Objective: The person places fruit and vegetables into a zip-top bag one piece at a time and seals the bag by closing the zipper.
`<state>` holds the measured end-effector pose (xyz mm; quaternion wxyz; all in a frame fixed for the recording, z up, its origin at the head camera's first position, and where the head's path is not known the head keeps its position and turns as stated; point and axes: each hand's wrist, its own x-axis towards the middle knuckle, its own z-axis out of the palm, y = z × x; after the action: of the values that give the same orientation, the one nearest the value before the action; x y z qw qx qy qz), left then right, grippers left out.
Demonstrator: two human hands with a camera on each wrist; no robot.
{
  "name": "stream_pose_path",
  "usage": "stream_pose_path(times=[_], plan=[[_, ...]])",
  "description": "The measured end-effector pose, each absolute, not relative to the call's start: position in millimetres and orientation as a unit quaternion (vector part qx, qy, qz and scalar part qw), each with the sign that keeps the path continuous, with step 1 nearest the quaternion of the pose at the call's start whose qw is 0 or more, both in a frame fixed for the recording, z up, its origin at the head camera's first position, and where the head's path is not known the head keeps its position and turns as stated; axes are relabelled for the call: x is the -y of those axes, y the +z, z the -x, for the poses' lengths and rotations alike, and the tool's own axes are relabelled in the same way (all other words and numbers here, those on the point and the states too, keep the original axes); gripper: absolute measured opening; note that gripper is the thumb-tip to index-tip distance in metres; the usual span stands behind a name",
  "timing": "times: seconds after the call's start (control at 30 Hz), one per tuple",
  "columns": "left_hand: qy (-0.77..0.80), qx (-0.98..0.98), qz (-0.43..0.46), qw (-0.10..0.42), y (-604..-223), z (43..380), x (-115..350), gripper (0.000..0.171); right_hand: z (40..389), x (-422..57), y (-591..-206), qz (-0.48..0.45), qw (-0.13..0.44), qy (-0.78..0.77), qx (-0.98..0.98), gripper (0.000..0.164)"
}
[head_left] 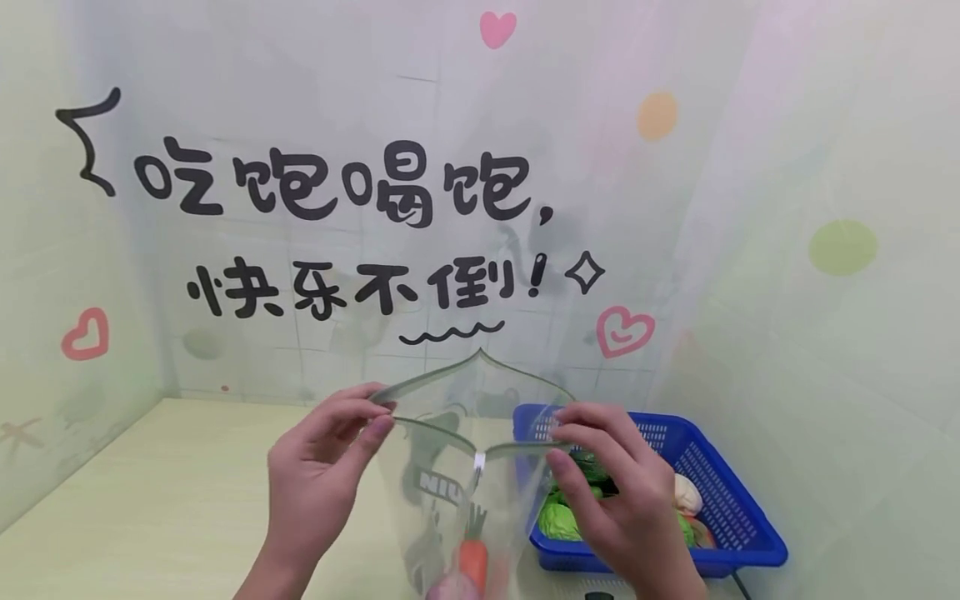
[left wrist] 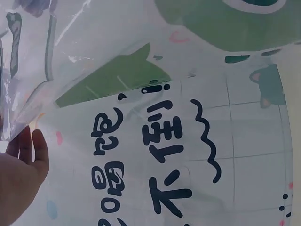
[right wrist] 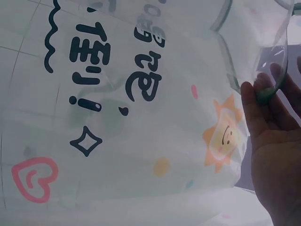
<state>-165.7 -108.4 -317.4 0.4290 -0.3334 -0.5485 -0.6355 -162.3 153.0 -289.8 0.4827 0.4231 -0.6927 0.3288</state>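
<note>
A clear plastic bag (head_left: 442, 442) with dark green rims hangs in front of me, its mouth spread wide. My left hand (head_left: 322, 458) pinches the left corner of the mouth between thumb and fingers. At the opposite corner, my right hand (head_left: 622, 483) grips the rim, thumb in front. A small white tab (head_left: 480, 461) sits midway along the front rim. Low in the bag's outline show an orange carrot (head_left: 473, 560) and a purple round vegetable (head_left: 452, 586), cut off by the frame's bottom. Both wrist views catch fingers at the bag's edges.
A blue plastic basket (head_left: 750, 521) stands on the pale table (head_left: 150, 500) behind my right hand. It holds a green cabbage (head_left: 558, 521), a whitish piece (head_left: 687, 493) and other vegetables, partly hidden. A printed whitish curtain (head_left: 337, 100) with black lettering encloses the table's back and sides.
</note>
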Motion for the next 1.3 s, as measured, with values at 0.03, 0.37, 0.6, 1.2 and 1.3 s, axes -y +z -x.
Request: stream_pose_path(times=[0.03, 0.37, 0.6, 1.2, 1.3], plan=[[-0.642, 0.533, 0.333, 0.439, -318.2, 166.4, 109.3, 0.021, 162.1, -152.4, -288.8, -0.421, 0.494, 0.330, 0.685, 0.016], [-0.550, 0.633, 0.346, 0.421, -328.3, 172.0, 108.6, 0.027, 161.4, -155.9, -300.4, -0.423, 0.398, 0.316, 0.750, 0.024], [-0.535, 0.689, 0.319, 0.371, -339.6, 176.0, 111.7, 0.022, 189.2, -174.9, -305.7, -0.441, 0.359, 0.315, 0.760, 0.032], [-0.489, 0.658, 0.337, 0.463, -312.0, 159.2, 106.3, 0.032, 345.8, -224.9, -325.1, -0.284, -0.054, 0.045, 0.956, 0.037], [-0.488, 0.653, 0.338, 0.469, -312.0, 159.1, 107.0, 0.032, 354.1, -229.0, -344.1, -0.264, -0.095, 0.032, 0.959, 0.037]])
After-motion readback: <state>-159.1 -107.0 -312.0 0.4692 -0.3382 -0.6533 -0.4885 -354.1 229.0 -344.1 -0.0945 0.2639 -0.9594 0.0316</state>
